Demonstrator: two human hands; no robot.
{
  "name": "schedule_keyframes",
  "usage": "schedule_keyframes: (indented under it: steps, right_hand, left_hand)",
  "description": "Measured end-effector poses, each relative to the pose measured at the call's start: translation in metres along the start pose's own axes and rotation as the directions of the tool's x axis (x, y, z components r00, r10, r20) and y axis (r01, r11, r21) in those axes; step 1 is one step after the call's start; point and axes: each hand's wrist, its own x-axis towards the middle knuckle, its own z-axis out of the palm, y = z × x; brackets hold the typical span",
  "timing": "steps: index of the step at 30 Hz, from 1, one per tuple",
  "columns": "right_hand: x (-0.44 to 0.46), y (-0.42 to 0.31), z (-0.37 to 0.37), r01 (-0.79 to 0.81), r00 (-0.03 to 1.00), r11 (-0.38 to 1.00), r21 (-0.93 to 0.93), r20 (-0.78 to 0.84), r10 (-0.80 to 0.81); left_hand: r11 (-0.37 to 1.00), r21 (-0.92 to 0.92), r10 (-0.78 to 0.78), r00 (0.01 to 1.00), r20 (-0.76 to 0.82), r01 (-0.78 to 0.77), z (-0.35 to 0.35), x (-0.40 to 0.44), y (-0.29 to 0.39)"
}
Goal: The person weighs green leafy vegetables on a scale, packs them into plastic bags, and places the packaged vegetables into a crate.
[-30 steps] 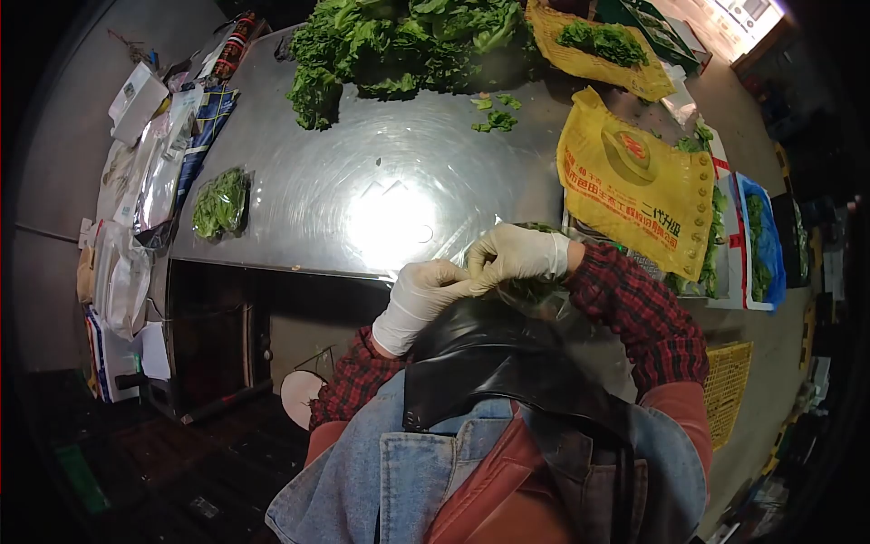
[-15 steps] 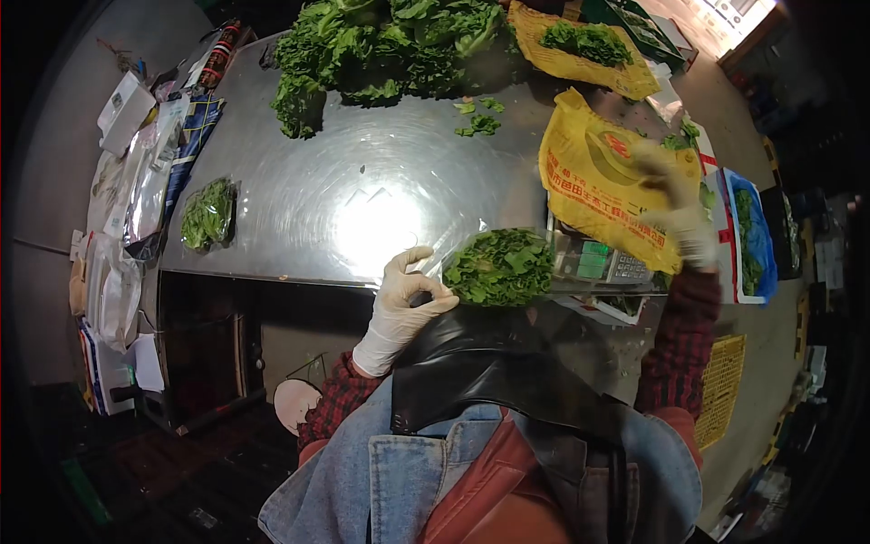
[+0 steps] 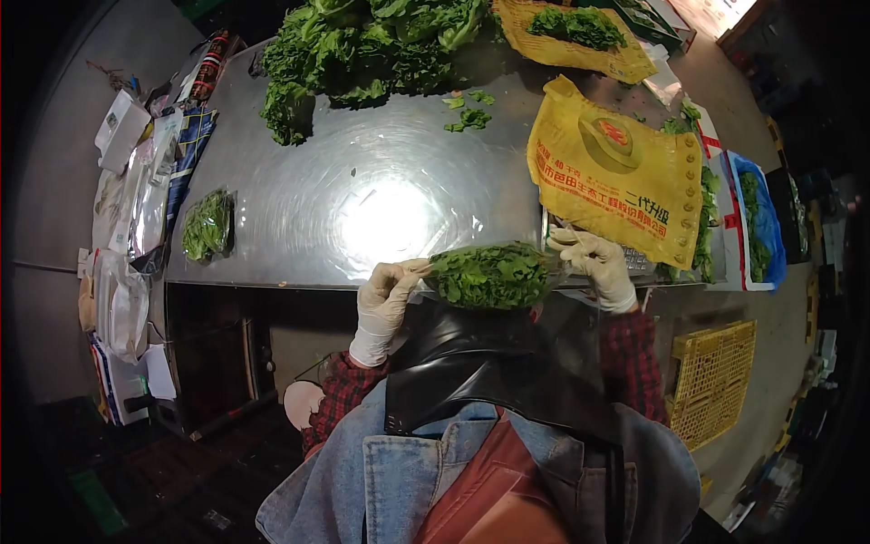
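Note:
A clear plastic bag of leafy greens point(image 3: 489, 277) lies at the table's front edge, close to my body. My left hand point(image 3: 388, 295), in a white glove, pinches the gathered left end of this bag. At the bag's other end is my right hand point(image 3: 598, 261), gloved too, with thumb and fingers closed on the plastic there. Just beyond the right hand a yellow printed sack point(image 3: 616, 181) is draped over a scale, which shows only in part.
A large heap of leafy lettuce point(image 3: 381, 54) covers the far side of the metal table point(image 3: 299, 199). Another bagged portion of greens point(image 3: 208, 227) sits at the left. More greens rest on a second yellow sack point(image 3: 580, 59). A yellow crate point(image 3: 714, 385) stands on the floor at right.
My right hand has come down and left from over the yellow sack to the bag's right end. My left hand keeps its pinch. The bag's left end is now drawn together.

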Motion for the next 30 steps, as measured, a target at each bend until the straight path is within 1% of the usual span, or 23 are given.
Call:
schedule_keyframes:
  steps: [1,2,5,6,7,8,9,10,13,14,15,17,18,19,21,22,23,25,26,27,28,29,30]
  right_hand:
    - [-0.003,0.007,0.008,0.050,0.991,0.993,0.108,-0.128,-0.036]
    - [-0.003,0.009,0.016,0.049,0.991,0.993,0.110,-0.129,-0.035]
    - [0.001,0.009,0.035,0.297,0.955,0.930,0.215,-0.070,-0.289]
    - [0.000,0.002,0.034,0.300,0.954,0.929,0.217,-0.077,-0.290]
    - [0.001,-0.009,0.034,0.205,0.978,0.976,0.079,0.010,-0.206]
    - [0.003,-0.020,0.033,0.114,0.991,0.991,-0.068,0.082,-0.108]
    - [0.005,-0.025,0.030,0.029,0.990,0.975,-0.220,0.138,0.002]
    - [0.006,-0.020,0.022,0.031,0.992,0.975,-0.219,0.129,-0.003]
    - [0.009,0.011,-0.012,0.080,0.967,0.984,-0.161,0.252,-0.037]
    - [0.010,0.010,-0.009,0.081,0.967,0.983,-0.162,0.250,-0.039]
    - [0.011,0.008,-0.002,0.168,0.978,0.965,-0.200,0.156,-0.138]
    - [0.016,0.006,0.013,0.321,0.940,0.899,-0.297,-0.020,-0.342]
    - [0.019,0.008,0.018,0.322,0.939,0.899,-0.296,-0.018,-0.343]
    - [0.020,0.010,0.022,0.240,0.949,0.939,-0.245,-0.147,-0.280]
    - [0.025,0.013,0.033,0.086,0.915,0.990,-0.111,-0.385,-0.122]
    - [0.029,0.014,0.041,0.085,0.916,0.990,-0.109,-0.382,-0.121]
    - [0.035,0.013,0.052,0.005,0.863,0.981,-0.192,-0.494,-0.101]
    - [0.043,0.013,0.068,-0.180,0.714,0.931,-0.319,-0.693,-0.099]
    - [0.040,0.024,0.060,-0.183,0.716,0.931,-0.316,-0.692,-0.094]
    - [0.033,0.048,0.043,-0.285,0.758,0.809,-0.514,-0.637,-0.138]
    - [0.023,0.072,0.028,-0.361,0.802,0.636,-0.682,-0.575,-0.162]
    - [0.017,0.080,0.026,-0.405,0.843,0.427,-0.809,-0.511,-0.168]
    - [0.009,0.087,0.027,-0.414,0.836,0.432,-0.801,-0.523,-0.168]
  left_hand:
    - [0.999,0.008,0.045,0.999,-0.007,-0.045,0.001,0.001,-0.002]
    - [0.999,0.009,0.043,0.999,-0.007,-0.043,0.001,0.001,-0.003]
    - [0.997,0.023,0.072,0.997,-0.020,-0.072,0.003,0.005,-0.003]
    - [0.997,0.026,0.071,0.997,-0.013,-0.070,0.003,0.005,-0.003]
    - [0.997,0.029,0.066,0.998,-0.006,-0.066,0.002,0.006,-0.004]
    - [0.998,0.033,0.062,0.998,0.002,-0.062,0.000,0.006,-0.004]
    - [0.998,0.036,0.059,0.998,0.010,-0.060,-0.002,0.007,-0.003]
    - [0.998,0.037,0.059,0.998,0.020,-0.059,-0.002,0.009,-0.002]
    - [0.994,0.053,0.092,0.996,0.012,-0.092,-0.001,0.013,-0.001]
    - [0.994,0.052,0.093,0.996,0.014,-0.093,0.000,0.014,-0.001]
    - [0.994,0.060,0.094,0.995,-0.010,-0.094,0.000,0.015,-0.001]
    - [0.993,0.076,0.100,0.993,-0.062,-0.095,0.000,0.017,0.000]
    - [0.992,0.077,0.101,0.993,-0.064,-0.096,0.000,0.018,0.001]
    - [0.987,0.125,0.115,0.989,-0.091,-0.104,0.001,0.019,0.001]
    - [0.969,0.219,0.145,0.979,-0.142,-0.112,0.003,0.021,0.001]
    - [0.969,0.221,0.145,0.979,-0.145,-0.111,0.007,0.024,0.000]
    - [0.945,0.321,0.128,0.977,-0.171,-0.068,0.013,0.030,-0.002]
    - [0.862,0.507,0.101,0.969,-0.225,0.027,0.018,0.040,-0.005]
    - [0.861,0.508,0.098,0.969,-0.228,0.032,0.014,0.042,-0.016]
    - [0.837,0.518,-0.068,0.973,-0.220,0.176,0.005,0.044,-0.038]
    - [0.788,0.530,-0.234,0.949,-0.212,0.312,-0.003,0.046,-0.058]
    - [0.716,0.547,-0.391,0.898,-0.201,0.434,-0.006,0.048,-0.062]
    - [0.711,0.555,-0.394,0.899,-0.192,0.431,-0.010,0.047,-0.065]
